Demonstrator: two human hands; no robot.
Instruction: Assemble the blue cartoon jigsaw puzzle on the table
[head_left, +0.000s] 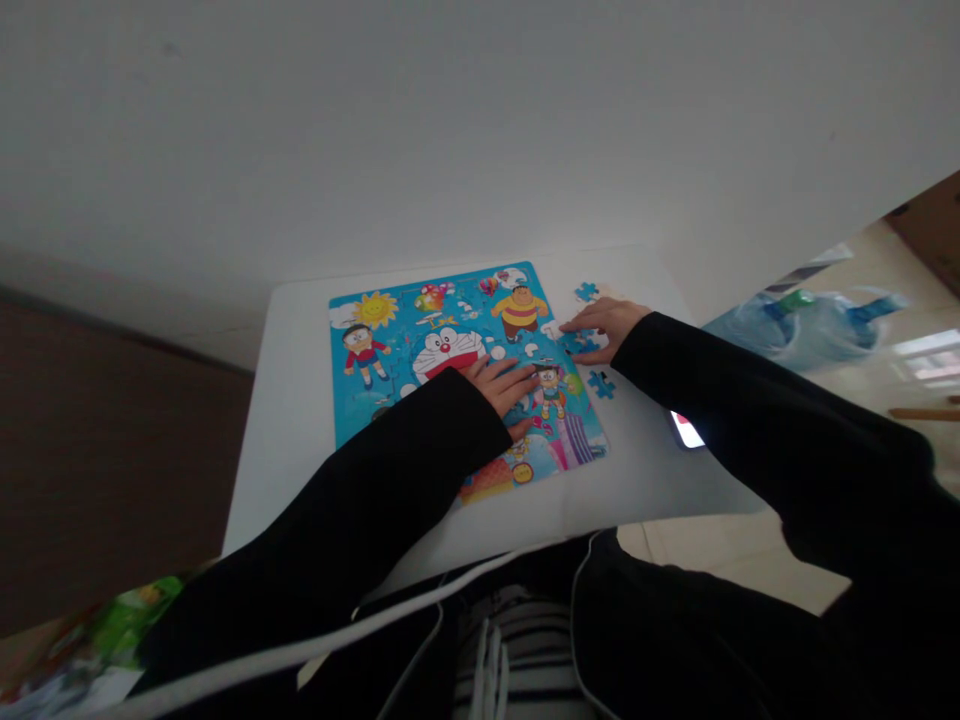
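Pale gray wall (450, 130) rises behind a white bench (281, 400), and a big blue puzzle (409, 310) lies flat on top. Its pictures stand right way up, with the sun and the balloons toward the wall. It is turned a little, so its right end of the top edge sits nearer the wall. It looks longer from side to side, but the black left sleeve (405, 450) hides the near left corner, so I cannot be sure. Left grip (501, 385) is spread wide and lies flat on the puzzle, below the round white face. Right grip (589, 338) is bent just past the puzzle's right edge, with thumb and finger apart over a blue piece (581, 342); I cannot tell if it pinches it. One loose piece (586, 291) lies nearer the wall, and another piece (601, 385) lies nearer the body. The right sleeve (697, 360) covers part of a lit phone (688, 430). Blurry clear bottles (825, 325) are on the floor to the right. A white cord (330, 640) crosses in front of the body.
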